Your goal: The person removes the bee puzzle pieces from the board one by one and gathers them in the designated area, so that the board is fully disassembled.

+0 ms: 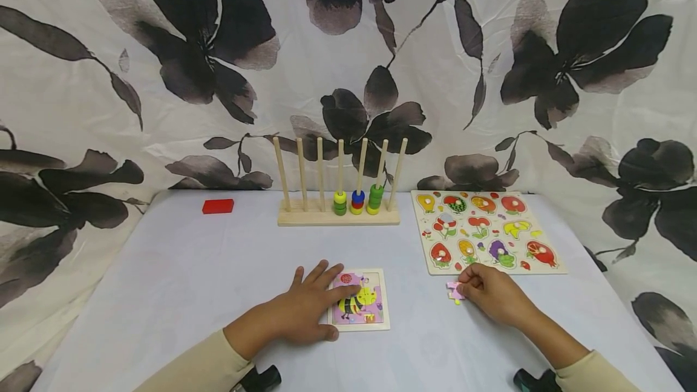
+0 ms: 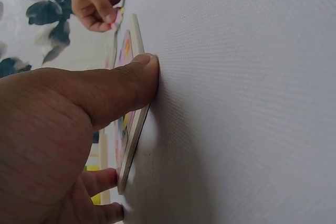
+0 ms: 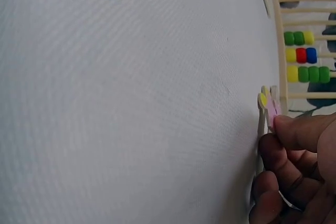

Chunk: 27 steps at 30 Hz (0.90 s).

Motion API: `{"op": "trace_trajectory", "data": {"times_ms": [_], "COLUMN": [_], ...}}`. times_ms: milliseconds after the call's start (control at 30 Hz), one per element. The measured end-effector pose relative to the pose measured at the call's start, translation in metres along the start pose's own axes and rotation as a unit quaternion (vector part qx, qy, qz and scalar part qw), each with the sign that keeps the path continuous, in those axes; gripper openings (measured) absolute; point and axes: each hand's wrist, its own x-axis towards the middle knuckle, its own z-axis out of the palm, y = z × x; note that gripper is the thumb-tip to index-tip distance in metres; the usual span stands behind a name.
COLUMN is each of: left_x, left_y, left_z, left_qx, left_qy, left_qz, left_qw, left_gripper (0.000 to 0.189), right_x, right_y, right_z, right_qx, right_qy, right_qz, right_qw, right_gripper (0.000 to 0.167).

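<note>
A small square bee puzzle (image 1: 360, 300) in a pale wooden frame lies on the table. My left hand (image 1: 305, 305) rests on its left side, fingers spread, the index finger reaching over the bee picture. In the left wrist view, the thumb (image 2: 131, 82) presses on the frame's near edge (image 2: 137, 135). To the right, my right hand (image 1: 497, 295) pinches a pink jigsaw piece (image 1: 454, 292) between thumb and finger. The right wrist view shows this piece (image 3: 272, 107) with a yellow rounded tab, just above the cloth; the other fingers are curled beneath.
Behind stands a wooden peg rack (image 1: 339, 218) with coloured beads on three of its pegs. A fruit puzzle board (image 1: 490, 231) lies just beyond my right hand. A red block (image 1: 218, 206) sits at the back left. Flowered cloth (image 1: 381, 47) hangs behind the table.
</note>
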Motion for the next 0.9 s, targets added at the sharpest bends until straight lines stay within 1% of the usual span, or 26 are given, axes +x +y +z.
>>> {"op": "trace_trajectory", "data": {"times_ms": [167, 400, 533, 667, 900], "left_x": [-0.001, 0.001, 0.002, 0.001, 0.0], "left_y": [0.0, -0.003, -0.003, -0.003, -0.002], "left_z": [0.0, 0.003, 0.003, 0.003, 0.002], "left_qx": [-0.002, -0.006, -0.004, -0.006, -0.015], "left_qy": [0.004, -0.001, 0.001, 0.003, 0.003], "left_qz": [0.004, -0.004, -0.005, -0.005, -0.001], "left_qw": [1.0, 1.0, 1.0, 1.0, 0.9999], "left_gripper": [0.079, 0.08, 0.08, 0.078, 0.074], "right_x": [-0.003, -0.008, -0.012, -0.013, -0.012], "right_y": [-0.001, 0.017, 0.026, 0.03, 0.031], "right_z": [-0.005, -0.022, -0.029, -0.03, -0.029], "right_qx": [-0.013, -0.028, -0.036, -0.036, -0.029], "right_qy": [0.002, -0.001, -0.001, 0.0, -0.001], "right_qz": [0.012, 0.028, 0.036, 0.041, 0.048], "right_qw": [0.9998, 0.9992, 0.9987, 0.9985, 0.9984], "right_gripper": [0.012, 0.012, 0.014, 0.015, 0.015]}}
